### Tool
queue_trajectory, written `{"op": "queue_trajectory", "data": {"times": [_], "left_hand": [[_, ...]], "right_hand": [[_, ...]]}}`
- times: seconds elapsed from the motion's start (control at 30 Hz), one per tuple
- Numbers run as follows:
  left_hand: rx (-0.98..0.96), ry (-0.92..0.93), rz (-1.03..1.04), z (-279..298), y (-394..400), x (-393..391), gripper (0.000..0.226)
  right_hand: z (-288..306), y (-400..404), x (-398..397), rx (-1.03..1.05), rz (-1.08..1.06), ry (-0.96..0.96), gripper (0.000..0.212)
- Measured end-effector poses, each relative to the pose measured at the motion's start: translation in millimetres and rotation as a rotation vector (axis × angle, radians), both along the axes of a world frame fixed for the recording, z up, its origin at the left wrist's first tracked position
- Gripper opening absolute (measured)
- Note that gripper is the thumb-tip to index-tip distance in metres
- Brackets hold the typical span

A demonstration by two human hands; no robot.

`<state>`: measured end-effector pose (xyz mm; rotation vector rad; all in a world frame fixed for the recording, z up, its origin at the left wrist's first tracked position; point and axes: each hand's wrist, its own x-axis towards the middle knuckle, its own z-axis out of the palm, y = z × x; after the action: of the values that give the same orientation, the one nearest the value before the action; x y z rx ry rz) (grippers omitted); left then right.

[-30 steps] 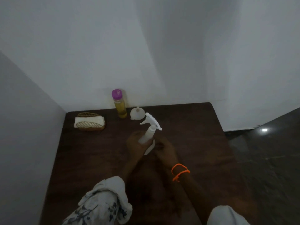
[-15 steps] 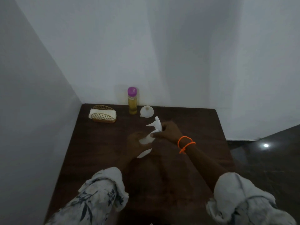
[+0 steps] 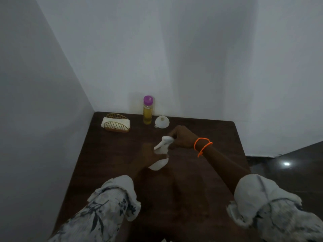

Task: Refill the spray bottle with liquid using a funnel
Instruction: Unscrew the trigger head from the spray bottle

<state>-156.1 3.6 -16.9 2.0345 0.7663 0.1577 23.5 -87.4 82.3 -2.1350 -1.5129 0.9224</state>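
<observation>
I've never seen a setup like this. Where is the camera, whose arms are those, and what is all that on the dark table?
There is no machine here. A person wears a wide-angle camera on the head, so the single view looks forward and down at their own two arms. The left hand holds the body of a white spray bottle, which is tilted over the dark wooden table. The right hand, with orange bands at the wrist, has its grip on the bottle's spray head, probably to unscrew it. At the back, by the wall, stand a bottle of yellow liquid with a purple cap, a small white funnel beside it, and a wire holder with white folded material in it.
</observation>
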Motion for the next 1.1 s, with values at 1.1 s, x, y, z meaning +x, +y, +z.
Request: {"op": "queue_trajectory", "data": {"times": [1.1], "left_hand": [[0.243,-0.095,-0.097,-4.8,-22.2,4.1,0.063]], "right_hand": [[1.9,-23.6,1.3,-0.226,0.082,-0.241,0.038]]}}
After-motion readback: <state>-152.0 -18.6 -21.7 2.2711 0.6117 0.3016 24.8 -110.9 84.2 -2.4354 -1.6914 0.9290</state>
